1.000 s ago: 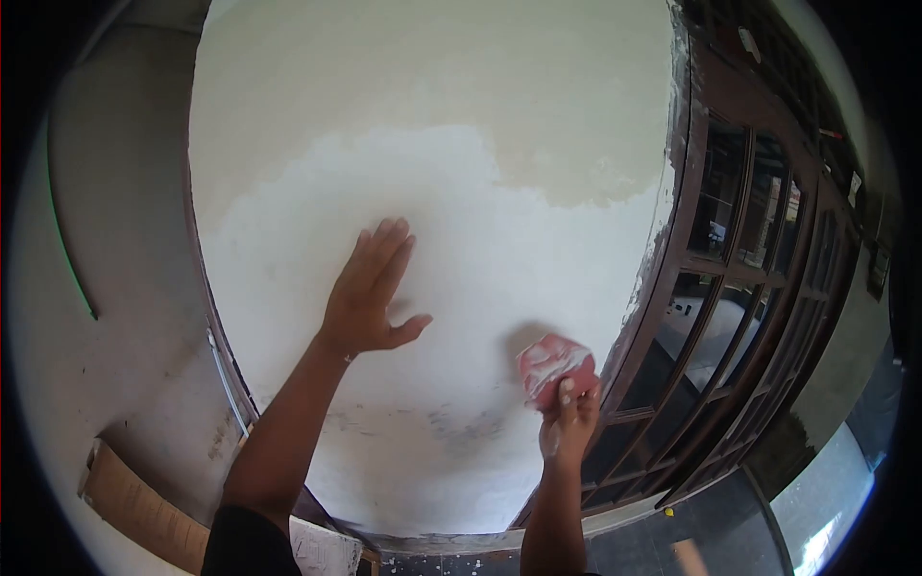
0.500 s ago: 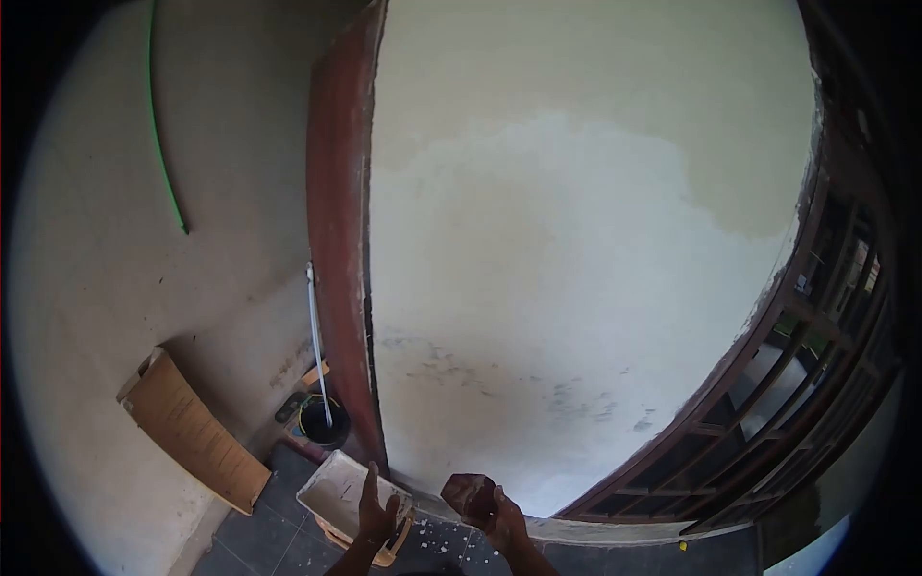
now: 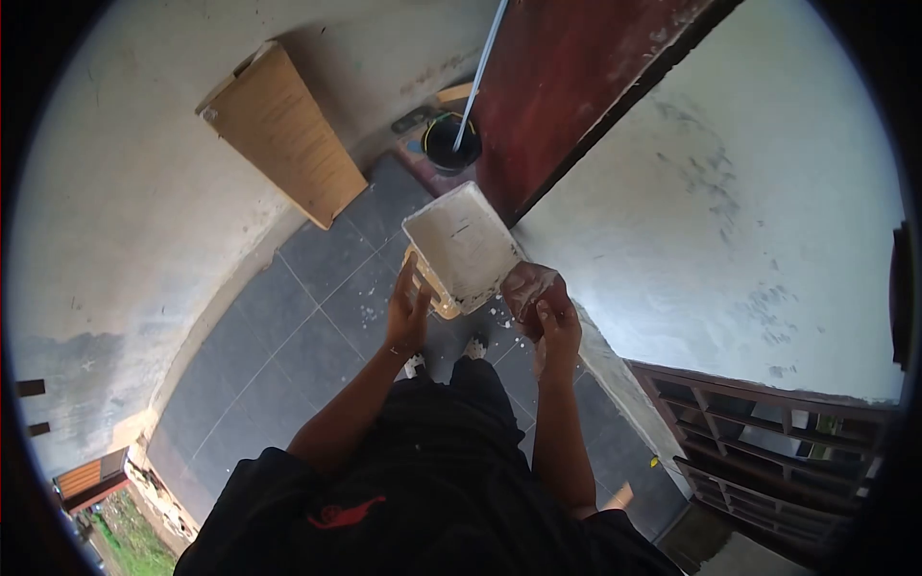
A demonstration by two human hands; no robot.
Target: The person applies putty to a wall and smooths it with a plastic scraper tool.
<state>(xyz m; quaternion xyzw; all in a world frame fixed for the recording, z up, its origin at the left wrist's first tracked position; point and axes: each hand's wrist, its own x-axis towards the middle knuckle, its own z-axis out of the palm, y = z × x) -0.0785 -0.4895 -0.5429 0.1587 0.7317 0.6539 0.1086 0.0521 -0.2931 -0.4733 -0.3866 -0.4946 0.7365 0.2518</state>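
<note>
Head view | tray (image 3: pixel 471 255): whitish, dark-streaked inside | beyond tray: black bucket (image 3: pixel 449 165), pale pole (image 3: pixel 482 72) in it | right hand (image 3: pixel 560 334): grip closed on smeared red pad (image 3: pixel 528 288), tray's right corner | left hand (image 3: pixel 408 315): grip half-open, empty, left of tray

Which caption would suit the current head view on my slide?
The right hand holds a smeared reddish pad beside a whitish tray, with the left hand near it too.

Dk gry tile flr (image 3: pixel 254 384), smudged wall (image 3: pixel 115 240)
</note>
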